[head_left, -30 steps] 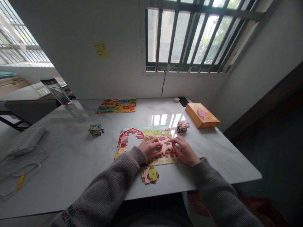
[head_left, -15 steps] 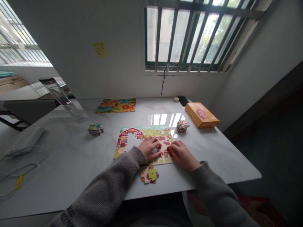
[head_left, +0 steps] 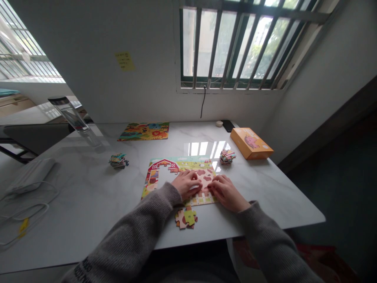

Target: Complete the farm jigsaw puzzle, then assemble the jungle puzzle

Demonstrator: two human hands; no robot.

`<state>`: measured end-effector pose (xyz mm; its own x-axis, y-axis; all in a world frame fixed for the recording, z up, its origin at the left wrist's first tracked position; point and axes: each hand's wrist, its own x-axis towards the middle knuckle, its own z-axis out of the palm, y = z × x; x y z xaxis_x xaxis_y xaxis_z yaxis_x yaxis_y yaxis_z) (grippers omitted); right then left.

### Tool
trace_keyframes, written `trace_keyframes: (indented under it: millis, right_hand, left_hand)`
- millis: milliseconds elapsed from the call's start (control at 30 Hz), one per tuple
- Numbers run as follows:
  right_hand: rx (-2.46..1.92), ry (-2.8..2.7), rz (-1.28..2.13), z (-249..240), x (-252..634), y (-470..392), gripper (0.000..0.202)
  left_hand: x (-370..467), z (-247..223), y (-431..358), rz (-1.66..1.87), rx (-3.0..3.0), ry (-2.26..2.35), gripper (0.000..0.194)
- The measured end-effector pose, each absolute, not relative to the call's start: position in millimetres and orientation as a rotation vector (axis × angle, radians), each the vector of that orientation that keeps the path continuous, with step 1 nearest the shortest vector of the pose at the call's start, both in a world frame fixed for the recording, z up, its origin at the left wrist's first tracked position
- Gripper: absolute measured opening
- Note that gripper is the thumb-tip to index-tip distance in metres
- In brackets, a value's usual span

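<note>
A partly assembled farm jigsaw puzzle (head_left: 165,162) lies on the table in front of me, with a red barn at its left and a spotted cow at its right. An unfilled gap shows in its left middle. My left hand (head_left: 187,184) rests over the middle of it, thumb and fingers drawn together at a puzzle piece (head_left: 203,193) below the cow's body. From the right, my right hand (head_left: 228,192) has its curled fingertips closed on the same area, near the puzzle's right edge. The fingers partly hide the piece. Loose puzzle pieces (head_left: 186,218) lie overlapping just below the puzzle.
Stacks of pieces stand left (head_left: 118,160) and right (head_left: 227,157) of the puzzle. Farther back are a colourful animal picture board (head_left: 144,131), an orange box (head_left: 251,143) and a dark phone (head_left: 227,126). A clear bottle (head_left: 77,120) and white cable (head_left: 41,208) are at left.
My left thumb and fingers have come closer together over the puzzle. The piece below the cow now looks flatter against its neighbours. My right hand has barely moved.
</note>
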<state>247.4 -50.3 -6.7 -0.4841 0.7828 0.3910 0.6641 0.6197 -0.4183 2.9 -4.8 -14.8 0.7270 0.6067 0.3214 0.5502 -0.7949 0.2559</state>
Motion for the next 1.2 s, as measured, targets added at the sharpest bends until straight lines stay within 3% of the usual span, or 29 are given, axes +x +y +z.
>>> trace_keyframes:
  millis: [400, 767, 1200]
  right_hand:
    - [-1.172, -2.407, 0.163, -10.6, 243.9, -53.0, 0.031]
    - [-1.139, -2.438, 0.122, -7.3, 241.7, -56.3, 0.037]
    - [-1.166, -2.458, 0.131, -6.1, 240.7, -60.0, 0.04]
  left_hand:
    - [4.4, -8.8, -8.2, 0.527, 2.851, 0.901, 0.017]
    - [3.2, -11.0, -6.0, 0.496, 2.826, 0.84, 0.035]
    - [-1.9, -6.8, -3.5, 0.609, 2.757, 0.786, 0.025]
